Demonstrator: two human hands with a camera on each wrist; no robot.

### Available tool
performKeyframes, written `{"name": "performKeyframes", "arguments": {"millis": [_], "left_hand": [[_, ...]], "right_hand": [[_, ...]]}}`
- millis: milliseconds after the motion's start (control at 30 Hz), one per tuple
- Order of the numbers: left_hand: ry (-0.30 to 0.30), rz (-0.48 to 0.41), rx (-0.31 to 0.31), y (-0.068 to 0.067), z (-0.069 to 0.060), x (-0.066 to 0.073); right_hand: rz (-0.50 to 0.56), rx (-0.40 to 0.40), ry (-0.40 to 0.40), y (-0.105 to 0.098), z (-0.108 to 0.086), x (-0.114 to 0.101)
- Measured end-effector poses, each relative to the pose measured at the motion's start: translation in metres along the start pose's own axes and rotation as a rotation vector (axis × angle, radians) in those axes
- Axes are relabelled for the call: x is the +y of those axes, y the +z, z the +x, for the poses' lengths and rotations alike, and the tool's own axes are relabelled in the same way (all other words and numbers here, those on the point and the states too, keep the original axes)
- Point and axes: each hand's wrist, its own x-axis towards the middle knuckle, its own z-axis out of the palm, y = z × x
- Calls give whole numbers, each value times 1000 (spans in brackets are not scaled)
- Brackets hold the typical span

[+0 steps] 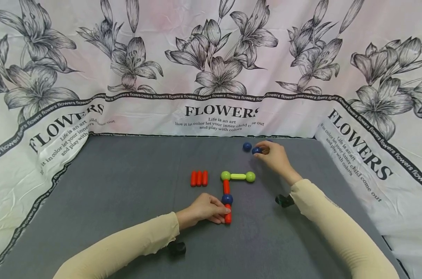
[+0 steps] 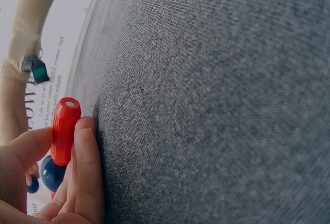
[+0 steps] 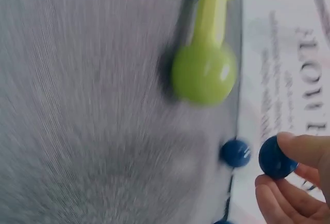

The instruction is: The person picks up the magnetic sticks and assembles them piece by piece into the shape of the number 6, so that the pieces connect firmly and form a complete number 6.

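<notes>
Between thumb and fingers, my left hand (image 1: pixel 205 209) pinches the lower red rod (image 1: pixel 228 217) of a joined piece on the table. A blue ball (image 1: pixel 227 199) links that rod to an upper red rod (image 1: pixel 226 186), which meets a green ball (image 1: pixel 225 176). From there a yellow-green rod (image 1: pixel 237 176) runs right to a second green ball (image 1: pixel 250 176). My right hand (image 1: pixel 274 157) holds a loose blue ball (image 3: pixel 277 157) in its fingertips near the back of the table. Seen from the left wrist, the gripped red rod (image 2: pixel 66 131) shows a small silvery disc in its end.
Several red rods (image 1: pixel 199 178) lie side by side left of the joined piece. Another blue ball (image 1: pixel 247 147) sits left of my right hand, and one more (image 1: pixel 269 141) is partly hidden behind it. Flower-printed cloth (image 1: pixel 218 116) borders the dark grey table (image 1: pixel 127 174).
</notes>
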Motion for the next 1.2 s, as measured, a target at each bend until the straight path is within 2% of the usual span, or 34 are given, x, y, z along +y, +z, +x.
{"name": "performKeyframes", "arguments": {"millis": [267, 567, 733, 1000, 1200], "left_hand": [[-1, 12, 11, 0, -2, 1], [13, 20, 11, -2, 0, 0], [21, 15, 4, -3, 2, -1], [29, 11, -4, -4, 3, -3], [21, 19, 9, -3, 4, -4]], "right_hand": [[83, -73, -67, -6, -42, -34], [202, -155, -129, 1, -86, -66], [248, -166, -200, 11, -109, -72], [288, -193, -369, 32, -139, -75], [299, -264, -410, 47, -159, -76]]}}
